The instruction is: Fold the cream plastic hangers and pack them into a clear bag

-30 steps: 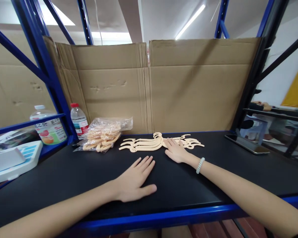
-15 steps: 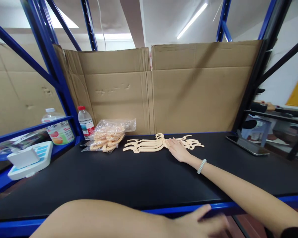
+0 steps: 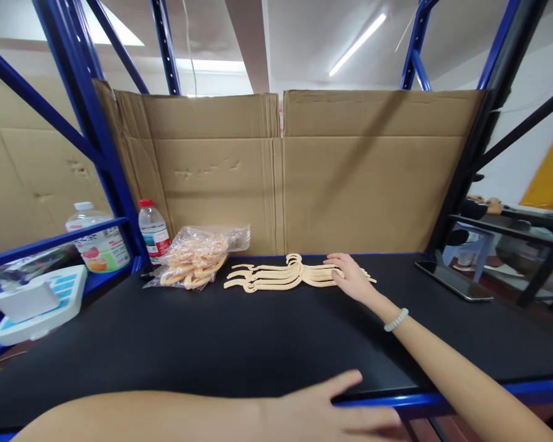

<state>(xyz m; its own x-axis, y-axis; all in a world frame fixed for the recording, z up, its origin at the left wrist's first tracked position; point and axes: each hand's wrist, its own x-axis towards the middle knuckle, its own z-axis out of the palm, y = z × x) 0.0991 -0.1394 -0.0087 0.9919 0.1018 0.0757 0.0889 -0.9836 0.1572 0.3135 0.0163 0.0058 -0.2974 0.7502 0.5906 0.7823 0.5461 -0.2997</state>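
Observation:
Several cream-coloured plastic hangers (image 3: 276, 276) lie overlapped in a flat row at the back of the black work surface (image 3: 212, 344). My right hand (image 3: 352, 279) rests flat on the right part of that row, fingers spread, a pale bead bracelet on the wrist. My left hand (image 3: 332, 411) lies low at the front blue edge of the surface, fingers extended and pointing right, holding nothing. A clear plastic bag (image 3: 196, 258) with more of the same hangers sits left of the loose row.
Cardboard sheets (image 3: 304, 166) wall off the back. A small water bottle (image 3: 153, 232) and a larger bottle (image 3: 96, 239) stand at the left by the blue rack post. A white-and-blue scale (image 3: 37, 301) sits far left. A dark tablet (image 3: 454, 280) lies at the right.
My left hand has left the middle of the surface and swung down along the front edge. My right hand has slid rightward along the hangers.

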